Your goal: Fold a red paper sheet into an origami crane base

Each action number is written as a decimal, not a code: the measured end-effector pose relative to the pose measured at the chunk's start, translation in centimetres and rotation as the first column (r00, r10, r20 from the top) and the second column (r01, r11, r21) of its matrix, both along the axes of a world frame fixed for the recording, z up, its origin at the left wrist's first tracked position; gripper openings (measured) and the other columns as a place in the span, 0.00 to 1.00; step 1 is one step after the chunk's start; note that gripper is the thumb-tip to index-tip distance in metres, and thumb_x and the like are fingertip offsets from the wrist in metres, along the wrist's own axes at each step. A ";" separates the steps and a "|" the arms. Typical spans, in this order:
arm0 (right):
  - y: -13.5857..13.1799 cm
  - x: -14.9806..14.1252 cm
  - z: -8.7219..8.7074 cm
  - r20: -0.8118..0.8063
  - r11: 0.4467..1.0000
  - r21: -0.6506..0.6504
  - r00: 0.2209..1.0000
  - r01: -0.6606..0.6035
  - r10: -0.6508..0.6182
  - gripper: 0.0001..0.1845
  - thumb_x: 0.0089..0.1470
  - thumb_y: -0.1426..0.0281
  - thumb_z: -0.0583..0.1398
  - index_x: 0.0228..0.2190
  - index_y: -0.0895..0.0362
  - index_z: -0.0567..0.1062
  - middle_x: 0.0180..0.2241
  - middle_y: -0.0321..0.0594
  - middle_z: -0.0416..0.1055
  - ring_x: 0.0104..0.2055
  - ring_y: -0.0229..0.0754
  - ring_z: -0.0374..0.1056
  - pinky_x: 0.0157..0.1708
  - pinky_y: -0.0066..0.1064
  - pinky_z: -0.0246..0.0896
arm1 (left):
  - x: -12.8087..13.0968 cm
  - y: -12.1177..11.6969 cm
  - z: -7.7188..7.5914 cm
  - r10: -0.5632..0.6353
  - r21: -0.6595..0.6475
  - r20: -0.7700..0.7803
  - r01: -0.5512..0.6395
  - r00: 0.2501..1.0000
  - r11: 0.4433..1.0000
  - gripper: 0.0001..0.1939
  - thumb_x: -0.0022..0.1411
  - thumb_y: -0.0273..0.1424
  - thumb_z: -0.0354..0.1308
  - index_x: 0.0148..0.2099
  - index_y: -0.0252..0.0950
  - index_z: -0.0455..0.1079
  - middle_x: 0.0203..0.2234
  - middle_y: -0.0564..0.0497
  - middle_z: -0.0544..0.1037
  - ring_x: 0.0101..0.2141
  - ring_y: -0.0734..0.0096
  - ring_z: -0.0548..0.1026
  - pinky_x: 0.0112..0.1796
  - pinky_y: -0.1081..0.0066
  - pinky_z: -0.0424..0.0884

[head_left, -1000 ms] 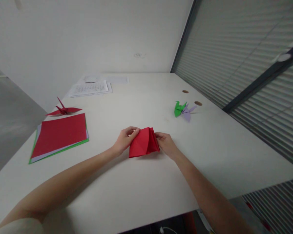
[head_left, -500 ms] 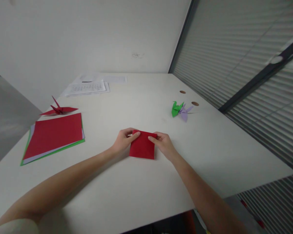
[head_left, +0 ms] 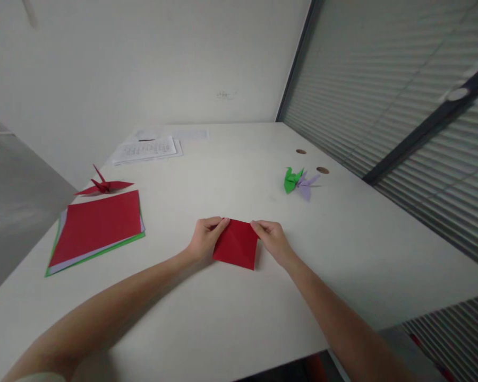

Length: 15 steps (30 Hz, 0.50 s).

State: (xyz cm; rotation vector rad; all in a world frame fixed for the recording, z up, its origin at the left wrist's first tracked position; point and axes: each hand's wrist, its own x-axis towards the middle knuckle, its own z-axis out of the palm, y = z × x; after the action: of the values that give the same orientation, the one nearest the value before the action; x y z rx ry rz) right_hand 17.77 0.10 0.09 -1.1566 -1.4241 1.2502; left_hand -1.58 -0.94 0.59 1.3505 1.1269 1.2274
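A folded square of red paper (head_left: 236,245) is held between my two hands, just above the white table, with its lower edge toward me. My left hand (head_left: 207,235) pinches its upper left corner, thumb on top and fingers behind. At the upper right corner my right hand (head_left: 272,236) has a similar thumb-and-finger grip. Faint crease lines run across the paper's face. Its underside, and most fingertips behind it, are hidden.
To the left lies a stack of red, lilac and green paper sheets (head_left: 99,225), with a red paper crane (head_left: 104,187) behind it. Green (head_left: 292,180) and lilac paper cranes (head_left: 305,187) stand at the right. Written sheets (head_left: 147,149) lie at the back. Blinds border the table's right side.
The red paper has turned slightly and spread a little wider. My right hand's grip has shifted outward to the corner. The whole view has moved slightly.
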 end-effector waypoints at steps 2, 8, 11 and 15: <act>0.0 0.0 -0.1 -0.067 0.997 -0.061 0.997 -0.041 0.037 0.22 0.43 0.51 0.66 0.26 0.58 0.80 0.25 0.40 0.77 0.31 0.44 0.72 0.34 0.36 0.67 | -0.1 0.2 -0.6 0.055 -0.002 0.019 -0.055 0.998 0.998 0.27 0.56 0.50 0.60 0.21 0.31 0.68 0.16 0.54 0.66 0.20 0.78 0.61 0.21 0.75 0.55; 0.4 0.5 -0.5 -0.040 0.997 -0.080 0.999 0.015 -0.019 0.22 0.40 0.50 0.67 0.25 0.58 0.81 0.25 0.42 0.78 0.30 0.47 0.72 0.33 0.37 0.67 | -0.1 0.3 -2.1 -0.211 -0.209 0.182 0.247 0.960 0.946 0.25 0.50 0.48 0.67 0.35 0.28 0.78 0.27 0.45 0.79 0.27 0.69 0.73 0.29 0.71 0.68; 0.5 0.9 -0.5 0.048 0.998 -0.040 0.997 0.058 -0.056 0.22 0.42 0.50 0.66 0.21 0.58 0.80 0.23 0.40 0.77 0.28 0.46 0.71 0.30 0.36 0.66 | -0.1 0.2 -2.3 -0.223 -0.220 0.104 0.241 0.969 0.945 0.25 0.50 0.49 0.67 0.33 0.27 0.78 0.25 0.45 0.79 0.23 0.72 0.72 0.25 0.73 0.66; 0.7 1.3 0.0 0.040 0.995 -0.033 0.995 0.098 -0.096 0.23 0.43 0.49 0.65 0.21 0.58 0.79 0.22 0.40 0.75 0.28 0.45 0.70 0.30 0.36 0.65 | -0.2 0.0 -1.9 -0.282 -0.201 0.112 0.300 0.953 0.933 0.26 0.52 0.50 0.65 0.31 0.28 0.78 0.22 0.45 0.79 0.21 0.73 0.73 0.25 0.74 0.68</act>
State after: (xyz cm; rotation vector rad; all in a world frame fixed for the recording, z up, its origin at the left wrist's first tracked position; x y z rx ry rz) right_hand 19.04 0.78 0.12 -1.2643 -1.3618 1.1951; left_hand -1.82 -0.93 -1.28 1.2389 0.9331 0.9080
